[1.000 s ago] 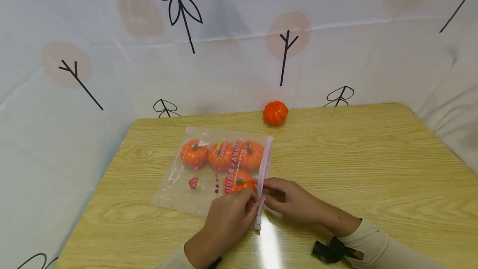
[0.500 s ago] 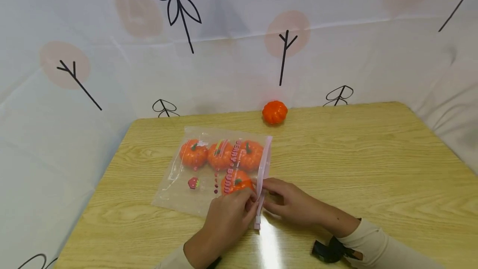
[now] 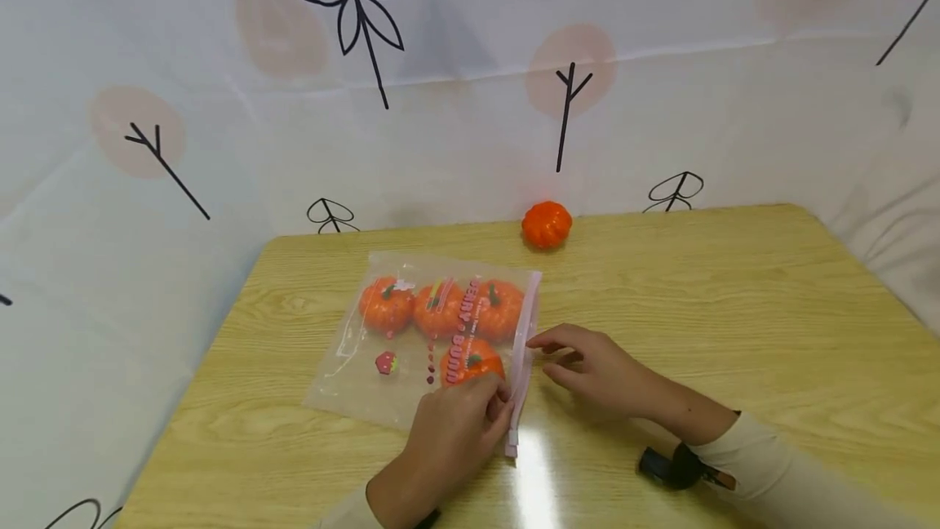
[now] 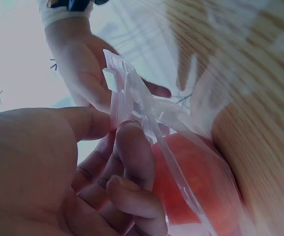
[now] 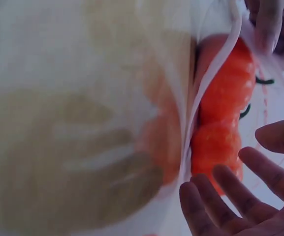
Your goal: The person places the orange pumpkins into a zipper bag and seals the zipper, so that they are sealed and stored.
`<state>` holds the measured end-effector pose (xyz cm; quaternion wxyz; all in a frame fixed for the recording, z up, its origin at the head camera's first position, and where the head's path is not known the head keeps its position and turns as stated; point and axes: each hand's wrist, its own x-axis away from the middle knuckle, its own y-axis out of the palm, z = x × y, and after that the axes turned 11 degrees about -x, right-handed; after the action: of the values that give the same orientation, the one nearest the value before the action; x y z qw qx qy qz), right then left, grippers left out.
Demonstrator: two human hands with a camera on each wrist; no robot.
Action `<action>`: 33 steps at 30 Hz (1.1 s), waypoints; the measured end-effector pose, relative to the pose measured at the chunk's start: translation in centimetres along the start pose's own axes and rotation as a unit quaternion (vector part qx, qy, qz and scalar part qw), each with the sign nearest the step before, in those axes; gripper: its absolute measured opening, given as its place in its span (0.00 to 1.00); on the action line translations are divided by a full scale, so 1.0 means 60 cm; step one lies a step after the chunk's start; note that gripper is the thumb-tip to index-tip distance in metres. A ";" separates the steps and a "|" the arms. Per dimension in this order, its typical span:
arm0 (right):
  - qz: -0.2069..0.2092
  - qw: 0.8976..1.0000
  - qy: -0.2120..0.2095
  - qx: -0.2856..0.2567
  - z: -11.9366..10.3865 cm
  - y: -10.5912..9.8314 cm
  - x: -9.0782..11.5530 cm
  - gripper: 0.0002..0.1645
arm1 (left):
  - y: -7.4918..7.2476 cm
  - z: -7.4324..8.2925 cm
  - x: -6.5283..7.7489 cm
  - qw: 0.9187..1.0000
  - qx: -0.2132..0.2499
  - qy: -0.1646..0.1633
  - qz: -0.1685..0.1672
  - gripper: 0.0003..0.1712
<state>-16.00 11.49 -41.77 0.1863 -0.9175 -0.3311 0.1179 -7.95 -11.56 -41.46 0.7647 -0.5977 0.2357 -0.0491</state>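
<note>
A clear zip bag (image 3: 345,378) printed with pink letters lies on the table, several orange toy pumpkins (image 3: 473,359) with green stems inside it. Its pink zip edge (image 3: 525,329) faces right. My left hand (image 3: 457,435) pinches that edge near its front end between thumb and forefinger; the left wrist view shows the raised plastic (image 4: 124,93) there and a pumpkin (image 4: 196,182) behind it. Just right of the zip, my right hand (image 3: 602,370) holds nothing, its fingers loosely spread. From the right wrist, the bag's mouth (image 5: 196,105) appears parted beside two pumpkins (image 5: 218,152).
One more orange pumpkin (image 3: 547,224) sits outside the bag at the table's back edge. The wooden table (image 3: 734,300) extends to the right of the bag. A white cloth (image 3: 455,137) with plant drawings hangs behind and at the sides.
My right hand has let go of the bag's zip edge and moved slightly right and away from me. My left hand keeps its pinch in the same place.
</note>
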 end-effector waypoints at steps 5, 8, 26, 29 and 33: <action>0.009 0.996 0.008 0.084 -0.010 -0.035 -0.016 0.18 | -0.001 0.001 0.001 1.000 0.002 -0.002 -0.003 0.05; 0.011 0.991 0.013 0.134 -0.017 -0.049 -0.027 0.18 | -0.002 0.001 0.000 1.000 0.000 -0.005 -0.007 0.05; 0.041 0.956 -0.020 0.289 -0.033 -0.089 -0.085 0.13 | -0.003 0.003 0.001 1.000 -0.010 0.002 -0.003 0.05; 0.048 0.952 -0.024 0.300 -0.031 -0.093 -0.098 0.14 | -0.002 0.003 0.001 1.000 -0.010 0.003 -0.001 0.05; 0.050 0.938 -0.034 0.341 -0.026 -0.097 -0.113 0.17 | -0.001 0.003 0.001 1.000 -0.012 0.005 0.002 0.05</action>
<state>-23.84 10.80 -37.28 0.4700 -0.8099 -0.2309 0.2643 -7.78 -11.45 -41.39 0.7562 -0.6064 0.2412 -0.0478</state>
